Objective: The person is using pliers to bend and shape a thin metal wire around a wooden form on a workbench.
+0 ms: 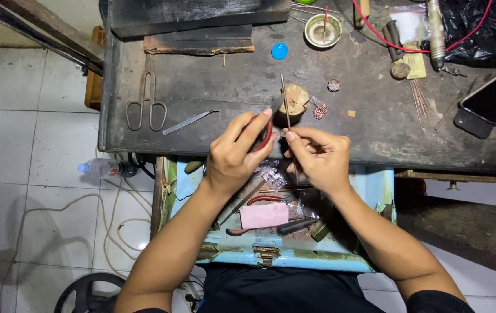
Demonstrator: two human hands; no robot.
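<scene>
- the left hand [233, 153] is curled around a pair of red-handled pliers [265, 134], thumb and fingers closed on the handles, with the tool's dark tip pointing up toward the thin metal rod [285, 104].
- the right hand [317, 156] pinches that rod between thumb and forefinger near its lower end; the rod stands nearly upright, leaning a little left at the top.
- the two hands sit close together, almost touching, at the front edge of the dark workbench [230, 87].
- whether the plier tip actually grips the rod cannot be told; they meet just beside the small wooden block [295, 99], which stands on the bench right behind the hands.
- a small heap of pinkish beads or links [320, 110] lies just right of the block, and a little ring [333, 86] sits a bit farther back.
- on the left part of the bench lie a pair of metal scissors [145, 104] and a flat metal strip [189, 122].
- toward the back are a round dish [322, 30], a blue cap [279, 51] and a bundle of thin wires [419, 98]; a dark phone [494, 95] rests at the right edge.
- below the hands an open light blue drawer [375, 179] holds more pliers, a pink card [264, 215] and small plastic bags.
- a plastic bottle [106, 168] lies on the tiled floor to the left.
</scene>
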